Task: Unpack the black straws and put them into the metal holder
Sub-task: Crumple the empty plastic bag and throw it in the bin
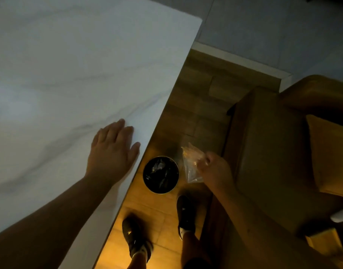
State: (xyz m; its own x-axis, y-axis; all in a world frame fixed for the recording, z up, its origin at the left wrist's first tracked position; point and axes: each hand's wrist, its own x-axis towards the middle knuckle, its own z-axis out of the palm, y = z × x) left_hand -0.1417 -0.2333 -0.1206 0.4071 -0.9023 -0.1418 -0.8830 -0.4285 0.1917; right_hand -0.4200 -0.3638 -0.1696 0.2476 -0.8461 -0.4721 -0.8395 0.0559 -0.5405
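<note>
Head view — right hand (215, 169) pinches clear wrapper (192, 164), hanging lengthwise downward.

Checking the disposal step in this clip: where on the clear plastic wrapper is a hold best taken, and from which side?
At its right edge, from the right and above, as the right hand pinches it now. The clear plastic wrapper is limp and crumpled, so a pinch on one edge lets it hang free beside the round bin on the floor.

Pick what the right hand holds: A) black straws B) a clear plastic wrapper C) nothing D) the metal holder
B: the right hand pinches a crumpled clear plastic wrapper beside the round bin on the floor.
</note>
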